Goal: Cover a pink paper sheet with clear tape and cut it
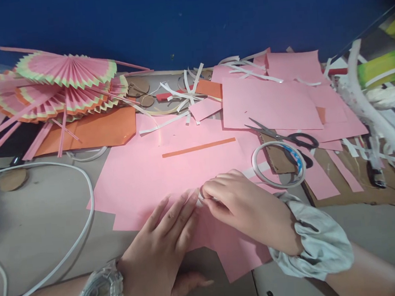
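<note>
My left hand (160,250) lies flat with its fingers stretched out, pressing on a large pink paper sheet (141,174) on the table. A watch sits on that wrist. My right hand (242,203) is curled just to the right, fingertips pinched together on a small white strip at the paper's surface, touching the left fingertips. A grey scrunchie is on my right wrist. A thin orange paper strip (199,147) lies on the pink sheet beyond both hands. A roll of tape (279,165) rests just right of my right hand.
Folded pink paper fans (61,85) are piled at the back left over an orange sheet (91,130). More pink sheets (268,102), white paper strips and black-handled scissors (284,137) lie at the back right. A white cable (82,192) loops on the left. A blue wall stands behind.
</note>
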Demonstrator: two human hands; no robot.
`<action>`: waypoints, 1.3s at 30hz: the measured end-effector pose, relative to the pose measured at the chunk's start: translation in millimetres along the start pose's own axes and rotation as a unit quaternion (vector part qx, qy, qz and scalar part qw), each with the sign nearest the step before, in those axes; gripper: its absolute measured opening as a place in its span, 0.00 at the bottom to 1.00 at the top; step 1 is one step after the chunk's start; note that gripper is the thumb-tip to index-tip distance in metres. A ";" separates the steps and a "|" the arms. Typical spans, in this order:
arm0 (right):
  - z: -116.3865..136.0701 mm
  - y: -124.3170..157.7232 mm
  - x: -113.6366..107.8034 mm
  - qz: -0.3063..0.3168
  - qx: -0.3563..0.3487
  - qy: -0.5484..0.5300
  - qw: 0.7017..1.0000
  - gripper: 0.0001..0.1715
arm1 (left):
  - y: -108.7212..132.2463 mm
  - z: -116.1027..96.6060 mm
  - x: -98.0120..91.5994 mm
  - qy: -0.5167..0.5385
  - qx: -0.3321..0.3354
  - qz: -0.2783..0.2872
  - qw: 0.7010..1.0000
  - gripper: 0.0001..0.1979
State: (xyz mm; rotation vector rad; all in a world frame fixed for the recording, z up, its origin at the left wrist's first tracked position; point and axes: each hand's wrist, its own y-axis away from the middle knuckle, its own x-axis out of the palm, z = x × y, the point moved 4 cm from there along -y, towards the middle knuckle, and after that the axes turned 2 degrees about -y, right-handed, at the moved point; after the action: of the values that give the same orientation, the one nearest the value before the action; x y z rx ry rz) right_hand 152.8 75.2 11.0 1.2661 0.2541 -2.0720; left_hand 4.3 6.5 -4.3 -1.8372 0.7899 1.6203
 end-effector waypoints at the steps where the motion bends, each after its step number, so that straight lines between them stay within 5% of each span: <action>1: 0.6 -0.2 -0.1 0.000 0.000 0.003 1.000 0.11 | 0.1 0.3 0.3 0.002 0.002 0.005 1.000 0.44; 18: 2.9 -1.8 0.2 0.006 0.023 0.024 0.999 0.10 | -4.5 -2.6 -1.3 -0.018 -0.039 0.019 0.999 0.41; 23: 5.4 -1.1 1.4 0.006 0.013 0.044 0.999 0.10 | -6.3 0.9 -5.2 -0.006 -0.006 0.013 1.000 0.40; 39: 41.0 6.8 -7.7 -0.048 0.065 0.265 0.961 0.08 | -10.9 2.8 -2.8 -0.076 0.017 -0.002 0.997 0.46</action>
State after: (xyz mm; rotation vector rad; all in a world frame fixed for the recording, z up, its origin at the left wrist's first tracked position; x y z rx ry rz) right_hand 130.3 53.5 39.5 1.9142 0.4301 -1.8121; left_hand 10.3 16.0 -1.5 -1.6690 0.7417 1.7109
